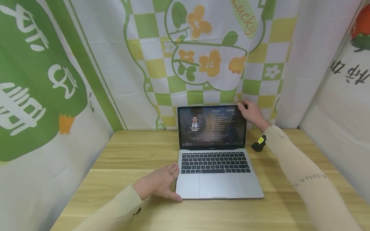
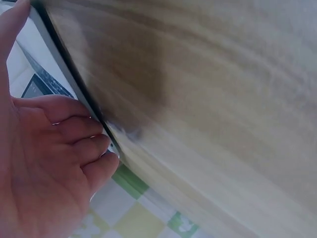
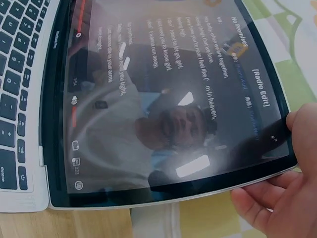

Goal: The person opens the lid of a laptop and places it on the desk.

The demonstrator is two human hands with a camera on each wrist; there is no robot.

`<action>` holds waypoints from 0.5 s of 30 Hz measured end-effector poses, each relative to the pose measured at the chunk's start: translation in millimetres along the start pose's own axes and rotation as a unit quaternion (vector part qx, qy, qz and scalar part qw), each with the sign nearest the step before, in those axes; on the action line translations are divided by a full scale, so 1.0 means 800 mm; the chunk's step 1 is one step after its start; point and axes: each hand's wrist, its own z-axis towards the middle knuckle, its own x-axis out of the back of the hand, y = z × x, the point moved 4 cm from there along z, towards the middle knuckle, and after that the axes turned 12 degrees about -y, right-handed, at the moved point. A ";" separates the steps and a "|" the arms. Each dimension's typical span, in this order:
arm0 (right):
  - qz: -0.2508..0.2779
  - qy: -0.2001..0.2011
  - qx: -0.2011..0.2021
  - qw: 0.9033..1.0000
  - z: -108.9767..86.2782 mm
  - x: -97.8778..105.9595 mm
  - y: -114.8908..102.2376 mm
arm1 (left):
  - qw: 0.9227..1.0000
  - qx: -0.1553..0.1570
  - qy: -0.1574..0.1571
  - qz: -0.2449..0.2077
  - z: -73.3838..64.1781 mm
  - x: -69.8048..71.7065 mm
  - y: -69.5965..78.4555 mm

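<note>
An open silver laptop (image 1: 227, 186) stands on the wooden table, its lit screen (image 1: 212, 128) showing a music player with song lyrics. My right hand (image 1: 251, 113) grips the screen's upper right corner. In the right wrist view the thumb (image 3: 303, 126) lies on the front edge, and the other fingers are behind the lid. At the laptop's left side, my left hand (image 1: 160, 182) touches the base with its fingertips along the side edge and its thumb near the front corner. The left wrist view shows that palm (image 2: 42, 163) with the fingers against the laptop's edge.
A small black object with a yellow label (image 1: 259, 143) is by my right wrist, partly hidden by the sleeve. Behind the table (image 1: 130, 150) hangs a curtain (image 1: 162, 64) with green and yellow checks. More printed cloth (image 1: 34, 80) hangs at the left and right sides.
</note>
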 end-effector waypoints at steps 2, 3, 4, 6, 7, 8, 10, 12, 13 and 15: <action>-0.009 -0.002 0.006 1.000 -0.003 0.003 -0.001 | 1.000 0.002 -0.005 0.001 0.001 0.002 -0.001; -0.013 -0.005 0.007 1.000 -0.004 0.005 -0.002 | 1.000 0.002 -0.007 0.001 0.001 0.003 -0.001; -0.015 -0.008 0.008 1.000 -0.005 0.006 -0.003 | 1.000 0.002 -0.009 0.003 0.001 0.004 -0.001; -0.021 -0.014 0.003 1.000 -0.007 0.008 -0.004 | 1.000 0.001 -0.012 0.003 0.001 0.005 -0.003; -0.024 -0.018 -0.001 1.000 -0.007 0.008 -0.004 | 1.000 0.000 -0.015 0.003 0.001 0.006 -0.004; -0.022 -0.025 -0.008 0.999 -0.008 0.008 -0.004 | 1.000 -0.001 -0.017 0.002 0.001 0.006 -0.004; -0.022 -0.035 -0.020 0.999 -0.008 0.010 -0.003 | 1.000 -0.002 -0.020 0.004 0.002 0.007 -0.007; -0.019 -0.043 -0.027 0.999 -0.008 0.012 -0.003 | 1.000 -0.002 -0.020 0.003 0.002 0.008 -0.009; -0.019 -0.045 -0.025 0.998 -0.008 0.013 -0.004 | 1.000 -0.002 -0.019 0.004 0.002 0.009 -0.010; -0.015 -0.048 -0.015 0.999 -0.007 0.014 -0.004 | 1.000 -0.002 -0.016 -0.001 0.003 0.009 -0.014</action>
